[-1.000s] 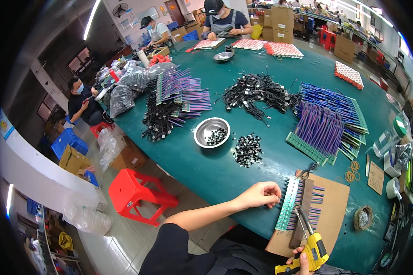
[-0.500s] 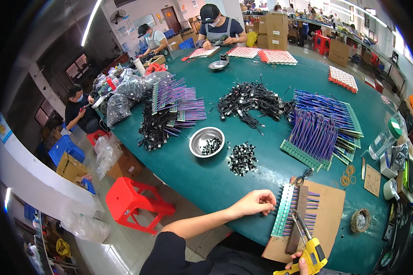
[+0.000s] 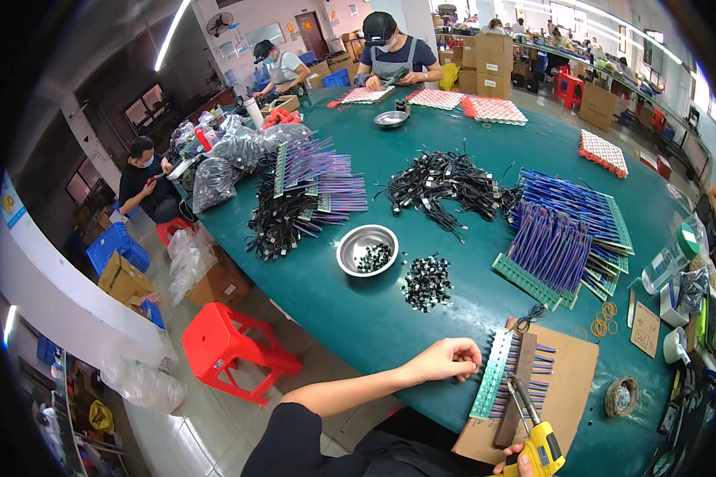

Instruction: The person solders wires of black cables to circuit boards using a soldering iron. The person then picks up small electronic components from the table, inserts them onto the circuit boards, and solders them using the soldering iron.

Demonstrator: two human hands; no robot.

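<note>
Green worktable (image 3: 485, 292) fills a busy workshop, where a co-worker in a dark cap (image 3: 396, 60) sits at the far side behind white-and-red panels (image 3: 497, 110). At the near edge, a person's right hand (image 3: 519, 459) grips a yellow-and-black soldering gun (image 3: 545, 447), its metal tip angled over a dark brown bar (image 3: 517, 389) toward a pale green circuit-board strip (image 3: 492, 372); whether the tip touches the strip cannot be told. The strip lies on a cardboard sheet (image 3: 571, 358) at the near right of the table, its thin coloured wires (image 3: 543, 368) running right beneath the bar. Just left of the strip, the left hand (image 3: 445, 359) is raised with fingers curled and thumb drawn in; whether it pinches anything small cannot be told. Farther across the tabletop sit a steel bowl (image 3: 353, 246), a heap of small black-and-white parts (image 3: 427, 282) to its right and a tangle of black cables (image 3: 445, 187) beyond. Wired boards (image 3: 549, 238) are stacked to the right, rubber bands (image 3: 605, 319) lie nearer, and a red stool (image 3: 215, 340) stands on the floor at left
</note>
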